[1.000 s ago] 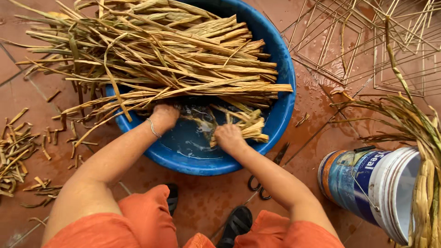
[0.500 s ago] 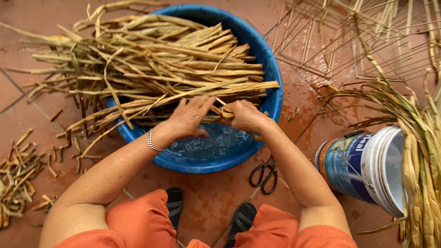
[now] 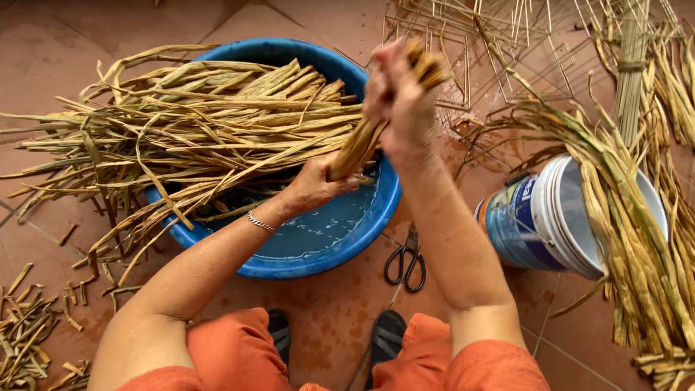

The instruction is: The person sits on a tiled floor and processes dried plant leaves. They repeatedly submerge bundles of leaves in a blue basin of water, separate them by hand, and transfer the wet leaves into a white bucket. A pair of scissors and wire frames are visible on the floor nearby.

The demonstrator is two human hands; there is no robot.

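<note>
Strips (image 3: 362,141): looking wet, limp, light; gripping at both ends.
Left hand (image 3: 318,185): clenching near end.
Right hand (image 3: 398,101): squeezing far end above basin (image 3: 362,239).

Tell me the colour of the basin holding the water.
Blue: the round basin, seen clearly in the head view.

Leaves (image 3: 188,137) lie across the basin (image 3: 362,224) on the floor (image 3: 333,311); scissors (image 3: 407,264) lie between basin and bucket (image 3: 550,217), right.

Blue basin (image 3: 376,217), tan straw bundle (image 3: 362,141)
</note>
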